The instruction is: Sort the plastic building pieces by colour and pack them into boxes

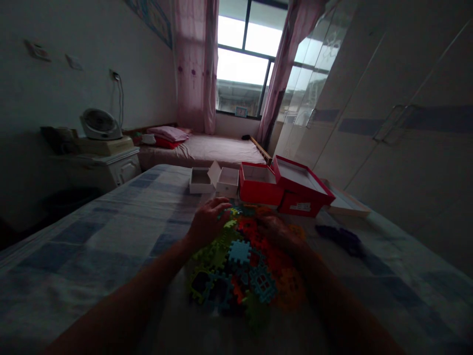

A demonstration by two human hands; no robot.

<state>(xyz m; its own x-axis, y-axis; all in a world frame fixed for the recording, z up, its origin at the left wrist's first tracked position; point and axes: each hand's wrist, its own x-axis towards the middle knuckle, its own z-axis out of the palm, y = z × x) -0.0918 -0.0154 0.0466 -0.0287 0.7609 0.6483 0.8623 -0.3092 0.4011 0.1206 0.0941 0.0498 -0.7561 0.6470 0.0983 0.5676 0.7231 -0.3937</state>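
A pile of interlocking plastic building pieces with notched edges lies on the bed between my forearms. My left hand [210, 220] reaches over the pile's far left side, thumb and fingers apart, close to small yellow-green pieces [229, 224]. On the right, my right hand [278, 230] rests low over red pieces [248, 227], its fingers stretched forward and dimly lit. A light blue square piece [239, 251] sits in the middle of the heap. Nearer to me are a teal window-shaped piece [263, 283] and a yellow-green frame piece [199, 285]. What lies under my palms is hidden.
Beyond the pile stand a small white box [201, 189], a second white box [226, 187] with its flap raised, and a red box [258, 191]. Another red box [295, 203] carries a tilted lid. A dark purple item [342, 240] lies at right on the checked bedsheet [107, 222].
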